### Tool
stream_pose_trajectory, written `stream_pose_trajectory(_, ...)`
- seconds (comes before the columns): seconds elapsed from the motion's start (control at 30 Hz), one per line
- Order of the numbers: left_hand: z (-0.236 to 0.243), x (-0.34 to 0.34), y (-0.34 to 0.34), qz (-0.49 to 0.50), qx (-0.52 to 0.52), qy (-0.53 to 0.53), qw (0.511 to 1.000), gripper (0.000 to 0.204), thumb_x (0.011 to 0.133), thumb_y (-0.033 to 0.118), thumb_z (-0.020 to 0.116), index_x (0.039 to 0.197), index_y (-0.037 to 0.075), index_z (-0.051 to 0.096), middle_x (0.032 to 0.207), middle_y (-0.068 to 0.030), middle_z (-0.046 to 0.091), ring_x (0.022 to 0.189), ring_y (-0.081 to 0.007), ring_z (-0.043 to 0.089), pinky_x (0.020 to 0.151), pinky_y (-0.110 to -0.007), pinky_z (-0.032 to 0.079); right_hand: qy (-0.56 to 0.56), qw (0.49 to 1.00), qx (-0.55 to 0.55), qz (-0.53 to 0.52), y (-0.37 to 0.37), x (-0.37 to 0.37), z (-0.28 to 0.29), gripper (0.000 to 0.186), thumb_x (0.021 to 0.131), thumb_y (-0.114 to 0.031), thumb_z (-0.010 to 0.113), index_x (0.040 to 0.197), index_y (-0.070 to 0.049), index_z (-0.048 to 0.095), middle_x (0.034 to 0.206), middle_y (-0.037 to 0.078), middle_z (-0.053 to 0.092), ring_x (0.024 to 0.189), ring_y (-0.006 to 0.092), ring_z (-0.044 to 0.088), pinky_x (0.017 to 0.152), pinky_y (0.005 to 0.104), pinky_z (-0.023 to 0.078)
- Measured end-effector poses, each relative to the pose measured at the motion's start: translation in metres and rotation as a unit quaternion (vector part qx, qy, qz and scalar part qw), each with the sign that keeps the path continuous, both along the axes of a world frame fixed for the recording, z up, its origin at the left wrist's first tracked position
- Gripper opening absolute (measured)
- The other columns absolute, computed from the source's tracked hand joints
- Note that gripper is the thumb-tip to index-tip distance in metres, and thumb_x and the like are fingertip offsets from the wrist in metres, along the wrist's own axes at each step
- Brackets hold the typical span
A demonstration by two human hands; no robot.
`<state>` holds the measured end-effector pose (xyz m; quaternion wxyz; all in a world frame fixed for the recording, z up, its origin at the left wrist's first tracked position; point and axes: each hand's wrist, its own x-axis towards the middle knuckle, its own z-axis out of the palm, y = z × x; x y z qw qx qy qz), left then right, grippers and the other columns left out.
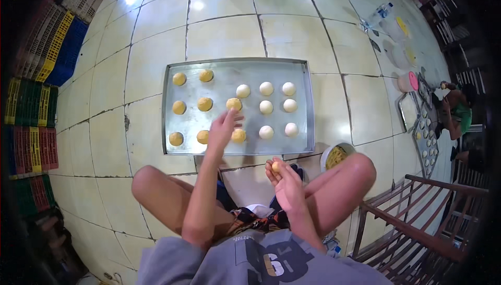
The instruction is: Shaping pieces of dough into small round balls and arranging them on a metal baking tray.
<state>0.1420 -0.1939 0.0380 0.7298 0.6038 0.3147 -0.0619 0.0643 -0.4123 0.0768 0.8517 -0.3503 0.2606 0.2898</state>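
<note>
A metal baking tray (pixel 282 71) lies on the floor in front of my crossed legs. White dough balls (pixel 266 107) sit in rows on its right side, and yellow-coated dough balls (pixel 205 104) on its left. My left hand (pixel 224 127) reaches over the near edge, its fingertips at a yellow-coated ball (pixel 234 103) in the middle row; its other fingers are stretched apart. Another coated ball (pixel 238 136) lies beside that wrist. Just short of the tray, my right hand (pixel 287 182) pinches a small lump of yellow dough (pixel 275 166) at its fingertips.
A bowl of yellow dough (pixel 336 156) stands by my right knee. A brown slatted rack (pixel 417 217) is at the lower right, stacked plastic crates (pixel 34 102) at the left. Far right, a person (pixel 459 110) sits near another tray (pixel 427 144). A bottle (pixel 380 15) lies beyond.
</note>
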Motion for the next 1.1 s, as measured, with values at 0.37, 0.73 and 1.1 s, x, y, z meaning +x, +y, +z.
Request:
stream_pose_trajectory(0.37, -0.212, 0.129, 0.042, -0.272, 0.557, -0.055, 0.783, 0.043, 0.071, 0.018, 0.068, 0.11, 0.005, 0.056, 0.109, -0.0233, 0.056, 0.096, -0.0429, 0.056, 0.08, -0.046, 0.052, 0.042, 0.99, -0.137, 0.01, -0.007, -0.055, 0.009, 0.029, 0.097, -0.012, 0.057, 0.123, 0.001, 0.054, 0.116, 0.012, 0.062, 0.096, 0.0154, 0.06, 0.084, 0.0262, 0.05)
stream_pose_trajectory(0.73, -0.192, 0.106, 0.074, -0.132, 0.361, 0.007, 0.923, 0.039, 0.074, 0.022, 0.072, 0.103, -0.001, 0.056, 0.101, -0.0222, 0.061, 0.077, -0.0344, 0.061, 0.075, -0.043, 0.054, -0.048, 0.984, -0.168, -0.03, 0.007, -0.033, -0.005, 0.028, 0.095, -0.011, 0.061, 0.119, 0.001, 0.057, 0.11, 0.009, 0.061, 0.095, 0.0142, 0.06, 0.084, 0.0249, 0.05)
stream_pose_trajectory(1.1, -0.047, -0.025, 0.027, 0.098, -0.499, 0.074, 0.858, 0.04, 0.096, 0.033, 0.051, 0.113, -0.002, 0.048, 0.106, -0.0221, 0.056, 0.1, -0.0366, 0.057, 0.089, -0.05, 0.053, -0.226, 0.958, -0.171, 0.038, 0.02, 0.017, -0.015, 0.031, 0.093, -0.009, 0.064, 0.12, 0.002, 0.056, 0.103, 0.008, 0.063, 0.089, 0.0126, 0.061, 0.078, 0.0223, 0.051)
